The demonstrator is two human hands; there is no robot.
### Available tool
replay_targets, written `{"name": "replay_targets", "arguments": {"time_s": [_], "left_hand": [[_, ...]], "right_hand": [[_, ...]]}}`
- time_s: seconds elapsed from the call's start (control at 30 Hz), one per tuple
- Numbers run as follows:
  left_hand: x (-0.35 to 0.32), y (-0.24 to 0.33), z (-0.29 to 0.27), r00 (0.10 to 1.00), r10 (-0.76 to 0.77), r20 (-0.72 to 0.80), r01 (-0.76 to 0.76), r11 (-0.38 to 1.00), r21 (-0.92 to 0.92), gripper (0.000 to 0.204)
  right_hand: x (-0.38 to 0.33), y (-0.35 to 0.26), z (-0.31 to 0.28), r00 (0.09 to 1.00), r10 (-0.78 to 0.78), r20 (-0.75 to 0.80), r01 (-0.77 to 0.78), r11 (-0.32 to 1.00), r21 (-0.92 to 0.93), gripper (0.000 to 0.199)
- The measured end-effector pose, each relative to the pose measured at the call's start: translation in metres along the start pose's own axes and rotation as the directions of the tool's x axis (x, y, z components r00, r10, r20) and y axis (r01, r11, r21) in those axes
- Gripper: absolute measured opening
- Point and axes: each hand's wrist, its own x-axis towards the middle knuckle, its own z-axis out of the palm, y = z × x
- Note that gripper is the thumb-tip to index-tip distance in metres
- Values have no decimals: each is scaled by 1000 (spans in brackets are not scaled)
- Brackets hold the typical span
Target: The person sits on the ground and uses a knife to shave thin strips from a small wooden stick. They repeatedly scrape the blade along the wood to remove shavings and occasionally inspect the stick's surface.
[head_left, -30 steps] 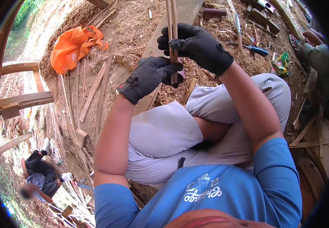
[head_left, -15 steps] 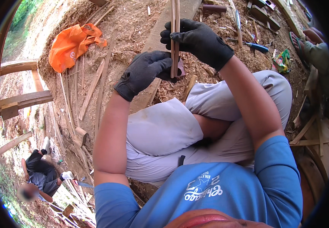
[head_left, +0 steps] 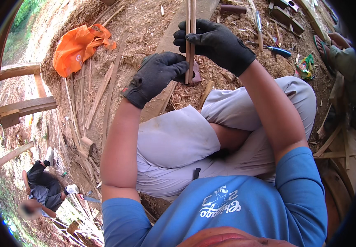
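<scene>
Two thin wooden strips (head_left: 187, 55) stand side by side in front of me, running past the upper edge of the view. My left hand (head_left: 155, 78), in a black glove, closes round their near ends. Farther up, my right hand (head_left: 218, 46), gloved the same way, pinches both strips between thumb and fingers. Under them lies a wide wooden board (head_left: 170, 43) among shavings. Just behind the near ends is a reddish-brown piece (head_left: 197, 72), partly hidden.
An orange bag (head_left: 75, 49) and long offcuts (head_left: 100, 96) lie to the left. On the right are a blue-handled tool (head_left: 280, 52), a chisel-like tool (head_left: 258, 31) and a wooden hand plane (head_left: 285, 18). One person (head_left: 46, 185) sits far left; another person's leg (head_left: 342, 61) shows at right.
Both hands and the strips have shifted very slightly, with the left wrist turned a little. The grip on the strips stays the same.
</scene>
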Motion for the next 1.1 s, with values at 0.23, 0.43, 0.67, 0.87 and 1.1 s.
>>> {"name": "replay_targets", "arguments": {"time_s": [0.23,0.43,0.67,0.87,1.1], "left_hand": [[-1,5,1,1000,-18,-7,18,991,129,30],[0,2,3,998,50,-40,-36,958,286,28],[1,7,4,998,-15,-66,32,961,274,27],[-4,10,4,999,-2,-50,15,965,262,27],[-1,8,2,998,22,-51,-5,950,312,27]], "right_hand": [[1,1,3,1000,-5,20,5,1000,-28,45],[0,3,7,1000,-10,-16,9,999,-32,37],[-4,-1,11,999,-36,-26,34,997,-76,39],[-3,1,13,999,-44,-9,43,996,-77,41],[-4,2,11,996,-94,4,94,985,-145,43]]}}
